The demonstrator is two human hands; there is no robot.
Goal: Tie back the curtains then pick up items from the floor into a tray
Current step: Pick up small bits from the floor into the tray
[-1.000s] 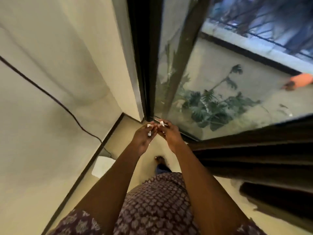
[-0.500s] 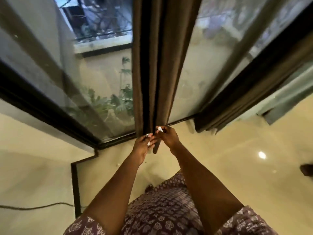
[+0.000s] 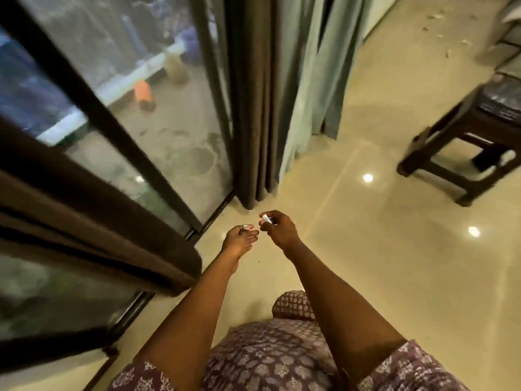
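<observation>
my view has swung right since a moment ago: the brown curtain [image 3: 253,108] that hung right over my hands now stands at upper centre, loose and untied, clear of both. my right hand [image 3: 277,228] pinches a small white clip [image 3: 266,219] in closed fingers; my left hand [image 3: 239,239] is half open, something pale at its fingertips. no tray in view; litter [image 3: 439,26] lies upper right.
</observation>
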